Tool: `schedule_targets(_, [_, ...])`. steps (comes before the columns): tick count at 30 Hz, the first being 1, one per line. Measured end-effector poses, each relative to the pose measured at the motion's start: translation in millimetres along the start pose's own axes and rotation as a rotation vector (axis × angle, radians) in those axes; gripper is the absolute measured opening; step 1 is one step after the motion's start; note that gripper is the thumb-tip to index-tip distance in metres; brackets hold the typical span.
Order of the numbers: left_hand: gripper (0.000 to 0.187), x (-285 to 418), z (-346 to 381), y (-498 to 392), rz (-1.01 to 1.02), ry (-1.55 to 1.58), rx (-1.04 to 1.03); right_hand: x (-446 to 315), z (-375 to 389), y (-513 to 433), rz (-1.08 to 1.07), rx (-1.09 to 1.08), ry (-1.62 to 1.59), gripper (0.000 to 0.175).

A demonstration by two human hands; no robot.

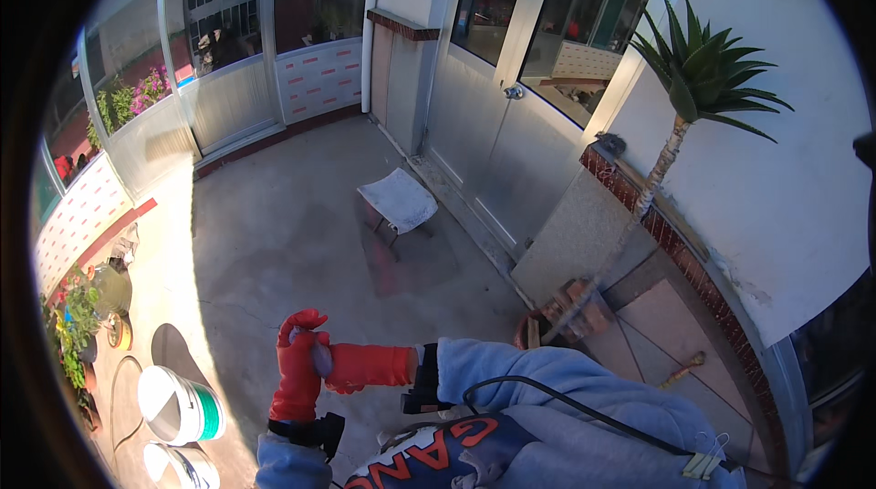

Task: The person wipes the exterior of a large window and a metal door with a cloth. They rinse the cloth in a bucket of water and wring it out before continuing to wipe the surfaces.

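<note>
Red rubber gloves cover both of my hands, which meet low in the view in front of my body. A small purple-grey thing point(321, 358), perhaps a cloth or pad, is pressed between them. My left hand point(298, 359) points upward, its fingers curled over at the top. From the right, my right hand point(342, 364) reaches across and presses against it. The gloves partly hide the purple-grey thing, so its full shape cannot be seen. Dark bands circle both wrists over blue-grey sleeves.
A low folding stool point(400, 200) with a whitish seat stands on the concrete floor. White buckets point(171, 407) are at lower left, near potted plants point(75, 331) and a hose point(120, 414). A tall aloe-like plant point(657, 167) leans by metal double doors point(479, 119).
</note>
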State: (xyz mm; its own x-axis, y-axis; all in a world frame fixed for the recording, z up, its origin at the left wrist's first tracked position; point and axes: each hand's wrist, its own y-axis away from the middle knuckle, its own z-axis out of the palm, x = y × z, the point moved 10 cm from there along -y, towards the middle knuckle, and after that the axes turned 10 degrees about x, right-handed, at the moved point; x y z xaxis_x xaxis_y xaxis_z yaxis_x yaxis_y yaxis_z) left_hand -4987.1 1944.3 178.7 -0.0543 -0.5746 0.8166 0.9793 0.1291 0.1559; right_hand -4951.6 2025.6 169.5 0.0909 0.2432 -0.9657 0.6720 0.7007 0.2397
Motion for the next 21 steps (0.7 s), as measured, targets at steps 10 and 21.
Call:
schedule_targets(10, [0.027, -15, -59, -11, -0.109, -0.279, 0.111, 1, 10, -14, 0.17, 0.093, 0.212, 0.051])
schedule_targets(21, [0.033, 147, 42, 51, 0.269, 0.145, -0.385, -122, 65, 4, 0.071, -0.254, -1.29, 0.052])
